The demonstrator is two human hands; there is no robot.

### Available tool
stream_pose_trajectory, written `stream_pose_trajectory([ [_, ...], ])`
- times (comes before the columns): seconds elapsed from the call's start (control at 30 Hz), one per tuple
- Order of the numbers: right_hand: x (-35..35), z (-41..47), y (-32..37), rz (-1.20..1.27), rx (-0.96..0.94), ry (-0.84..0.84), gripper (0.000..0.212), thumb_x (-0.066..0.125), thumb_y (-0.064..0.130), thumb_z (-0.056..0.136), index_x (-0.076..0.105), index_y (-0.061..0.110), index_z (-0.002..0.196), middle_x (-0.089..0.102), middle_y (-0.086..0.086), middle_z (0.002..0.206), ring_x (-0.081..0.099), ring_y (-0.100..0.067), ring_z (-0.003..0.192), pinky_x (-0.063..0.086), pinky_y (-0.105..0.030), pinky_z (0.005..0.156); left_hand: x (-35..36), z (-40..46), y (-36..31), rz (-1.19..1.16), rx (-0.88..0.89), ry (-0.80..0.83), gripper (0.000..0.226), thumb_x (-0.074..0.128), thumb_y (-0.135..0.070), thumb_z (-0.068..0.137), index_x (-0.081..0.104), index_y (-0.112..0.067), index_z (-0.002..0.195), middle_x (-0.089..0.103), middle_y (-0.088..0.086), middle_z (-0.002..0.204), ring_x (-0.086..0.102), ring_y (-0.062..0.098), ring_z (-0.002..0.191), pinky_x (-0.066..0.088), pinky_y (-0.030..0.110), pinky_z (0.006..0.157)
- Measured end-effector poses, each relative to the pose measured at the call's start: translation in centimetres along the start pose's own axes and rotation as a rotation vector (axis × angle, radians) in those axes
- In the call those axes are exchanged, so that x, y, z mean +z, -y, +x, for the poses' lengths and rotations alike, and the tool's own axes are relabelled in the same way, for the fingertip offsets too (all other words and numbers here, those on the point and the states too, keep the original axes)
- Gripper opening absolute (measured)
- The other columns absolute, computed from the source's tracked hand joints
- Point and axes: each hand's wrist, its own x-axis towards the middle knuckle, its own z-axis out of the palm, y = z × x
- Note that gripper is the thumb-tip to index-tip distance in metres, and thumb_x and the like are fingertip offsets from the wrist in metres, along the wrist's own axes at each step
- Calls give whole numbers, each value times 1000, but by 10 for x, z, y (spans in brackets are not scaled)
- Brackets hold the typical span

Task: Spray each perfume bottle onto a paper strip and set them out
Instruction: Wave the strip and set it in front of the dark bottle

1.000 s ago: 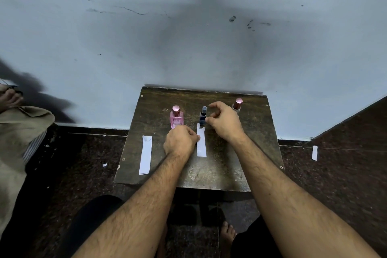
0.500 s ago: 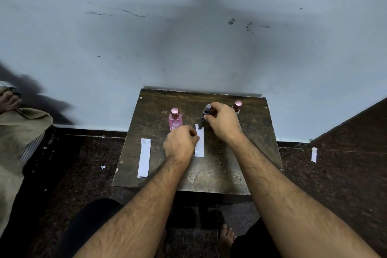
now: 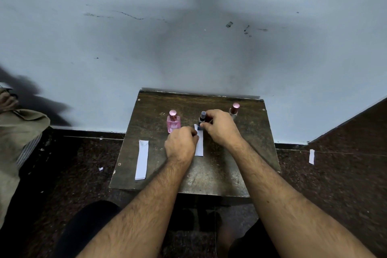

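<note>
Dark tabletop (image 3: 209,176) mid-frame: right hand (image 3: 219,126) grips small, likely fragile blue bottle (image 3: 202,119) low; left hand (image 3: 181,142) pinches flimsy paper strip (image 3: 199,146).

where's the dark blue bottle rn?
Head view: dark blue bottle stands mid-table, between the pink bottle and the right hand, which holds it, at the centre strip's far end.

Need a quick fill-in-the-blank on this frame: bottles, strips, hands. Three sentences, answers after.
1. The right hand grips the ____ bottle.
2. The number of perfume bottles standing on the table is ____.
3. The left hand rests on the table beside the ____ paper strip, away from the left strip.

Answers: dark blue; three; middle
</note>
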Motion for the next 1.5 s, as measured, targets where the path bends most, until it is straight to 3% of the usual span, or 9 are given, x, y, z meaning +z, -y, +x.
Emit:
stream_pose_trajectory([
  [0.6, 9, 1, 1, -51, 30, 16, 17, 70, 22, 85, 70, 19, 101, 70, 0, 102, 64, -18, 95, 53, -42, 85, 3, -2, 0, -3, -1, -14, 26, 61, -37, 91, 67, -35, 116, 70, 0, 111, 63, 24, 103, 50, 35, 80],
  [1.03, 7, -1, -4, -34, 27, 30, 14, 73, 22, 79, 72, 19, 92, 72, 0, 92, 65, -20, 89, 54, -41, 79, 1, -3, -2, 18, -2, -6, 27, 61, -37, 91, 67, -36, 117, 69, 2, 110, 63, 26, 103, 49, 35, 78],
  [1.5, 6, 0, -2, -75, 40, 64, 20, 72, 21, 80, 66, 24, 98, 70, 2, 100, 64, -19, 96, 54, -42, 83, -1, -6, -2, 4, 4, -5, 27, 59, -35, 93, 66, -34, 119, 69, 1, 112, 62, 24, 105, 49, 34, 80],
])
